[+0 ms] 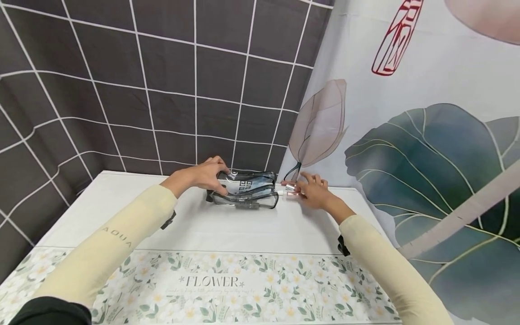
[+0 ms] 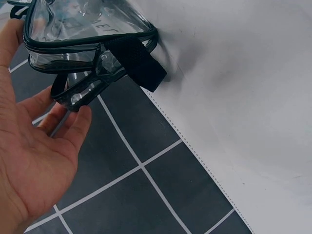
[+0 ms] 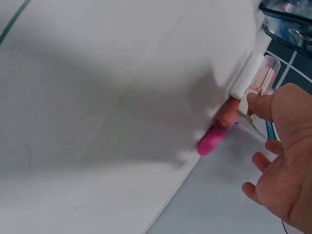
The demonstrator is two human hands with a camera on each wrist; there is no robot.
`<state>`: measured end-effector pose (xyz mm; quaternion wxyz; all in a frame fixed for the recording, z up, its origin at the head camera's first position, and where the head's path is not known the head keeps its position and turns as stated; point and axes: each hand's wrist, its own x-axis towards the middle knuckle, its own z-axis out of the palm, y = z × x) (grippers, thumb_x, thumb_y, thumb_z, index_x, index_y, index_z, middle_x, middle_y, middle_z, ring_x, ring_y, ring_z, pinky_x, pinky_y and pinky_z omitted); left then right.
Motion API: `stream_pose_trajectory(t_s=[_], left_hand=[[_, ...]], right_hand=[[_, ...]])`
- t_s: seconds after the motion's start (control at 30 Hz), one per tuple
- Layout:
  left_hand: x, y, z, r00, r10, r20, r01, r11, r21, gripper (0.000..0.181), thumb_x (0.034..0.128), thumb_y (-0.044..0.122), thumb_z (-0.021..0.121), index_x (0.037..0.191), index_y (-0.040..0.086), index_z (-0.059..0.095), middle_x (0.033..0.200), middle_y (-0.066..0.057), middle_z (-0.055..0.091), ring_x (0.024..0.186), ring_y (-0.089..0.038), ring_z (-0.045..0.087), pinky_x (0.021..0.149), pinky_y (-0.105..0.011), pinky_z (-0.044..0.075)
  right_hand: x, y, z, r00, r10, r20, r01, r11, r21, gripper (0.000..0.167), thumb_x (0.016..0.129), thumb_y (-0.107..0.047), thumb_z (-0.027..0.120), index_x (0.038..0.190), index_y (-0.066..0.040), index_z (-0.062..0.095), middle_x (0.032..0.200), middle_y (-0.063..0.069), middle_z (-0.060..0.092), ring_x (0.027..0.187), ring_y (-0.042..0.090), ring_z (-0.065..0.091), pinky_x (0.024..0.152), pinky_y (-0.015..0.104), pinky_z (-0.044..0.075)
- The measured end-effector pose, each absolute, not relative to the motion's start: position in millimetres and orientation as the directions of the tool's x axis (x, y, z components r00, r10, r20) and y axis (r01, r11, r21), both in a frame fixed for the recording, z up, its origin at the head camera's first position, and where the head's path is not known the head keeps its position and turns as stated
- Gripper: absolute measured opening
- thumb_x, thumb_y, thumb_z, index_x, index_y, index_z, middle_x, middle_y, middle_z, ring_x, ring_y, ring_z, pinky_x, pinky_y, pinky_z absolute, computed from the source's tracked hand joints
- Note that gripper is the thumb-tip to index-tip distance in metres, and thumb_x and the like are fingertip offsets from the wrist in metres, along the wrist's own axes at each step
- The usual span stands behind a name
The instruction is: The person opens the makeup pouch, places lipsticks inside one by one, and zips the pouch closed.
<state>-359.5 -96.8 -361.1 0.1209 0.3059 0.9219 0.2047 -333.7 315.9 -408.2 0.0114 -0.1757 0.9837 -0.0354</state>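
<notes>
A clear pouch with black trim (image 1: 253, 186) lies at the back of the white surface. My left hand (image 1: 208, 175) grips its left end; in the left wrist view the fingers of the left hand (image 2: 44, 136) curl about the pouch (image 2: 78, 44), near a black strap (image 2: 136, 63). Right of the pouch, my right hand (image 1: 314, 190) is at some small cosmetic tubes (image 1: 290, 188). The right wrist view has the thumb of the right hand (image 3: 287, 156) against a clear-capped tube (image 3: 263, 80), beside a white, orange and pink tube (image 3: 227, 113) on the surface.
A dark grid-patterned cloth (image 1: 170, 67) rises behind the white surface (image 1: 195, 230), with a leaf-printed white cloth (image 1: 357, 149) at the right. A floral strip (image 1: 211, 289) printed FLOWER runs along the front.
</notes>
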Motion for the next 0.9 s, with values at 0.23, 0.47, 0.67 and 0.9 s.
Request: stream_pose_trajectory(t_s=[0.23, 0.47, 0.67, 0.9], left_hand=[[-357.4, -97.1, -360.6, -0.783, 0.615, -0.095, 0.512, 0.724, 0.463, 0.080, 0.0920, 0.038, 0.082, 0.160, 0.002, 0.060, 0.158, -0.020, 0.044, 0.144, -0.039, 0.044, 0.122, -0.063, 0.045], [-357.2, -97.1, -361.2, -0.786, 0.611, -0.092, 0.518, 0.733, 0.440, 0.081, 0.0914, 0.039, 0.082, 0.159, 0.001, 0.060, 0.159, -0.022, 0.045, 0.147, -0.040, 0.044, 0.123, -0.064, 0.046], [-356.8, -97.7, -361.1, -0.786, 0.610, -0.099, 0.514, 0.734, 0.444, 0.080, 0.0923, 0.038, 0.082, 0.159, 0.001, 0.060, 0.160, -0.022, 0.045, 0.148, -0.041, 0.044, 0.124, -0.063, 0.046], [-358.3, -96.5, -360.4, -0.786, 0.611, -0.096, 0.514, 0.731, 0.449, 0.080, 0.0919, 0.039, 0.082, 0.159, 0.002, 0.061, 0.160, -0.021, 0.045, 0.148, -0.040, 0.044, 0.123, -0.063, 0.046]], right_hand=[[-336.8, 314.3, -395.0, -0.941, -0.339, 0.004, -0.338, 0.936, -0.098, 0.013, 0.111, -0.019, 0.063, 0.123, -0.014, 0.066, 0.180, 0.030, 0.031, 0.155, 0.059, 0.035, 0.118, 0.078, 0.034], [-338.7, 311.9, -381.9, -0.933, -0.359, 0.012, -0.357, 0.925, -0.127, 0.015, 0.114, -0.027, 0.063, 0.122, -0.015, 0.066, 0.180, 0.029, 0.032, 0.153, 0.057, 0.036, 0.118, 0.077, 0.032], [-342.6, 310.1, -370.9, -0.926, -0.374, 0.050, -0.377, 0.916, -0.138, 0.017, 0.110, -0.024, 0.064, 0.123, -0.014, 0.065, 0.178, 0.031, 0.033, 0.153, 0.058, 0.037, 0.118, 0.076, 0.032], [-346.2, 299.0, -354.3, -0.918, -0.384, 0.099, -0.395, 0.908, -0.140, 0.017, 0.110, -0.023, 0.062, 0.123, -0.012, 0.063, 0.180, 0.027, 0.032, 0.157, 0.058, 0.035, 0.120, 0.079, 0.032]])
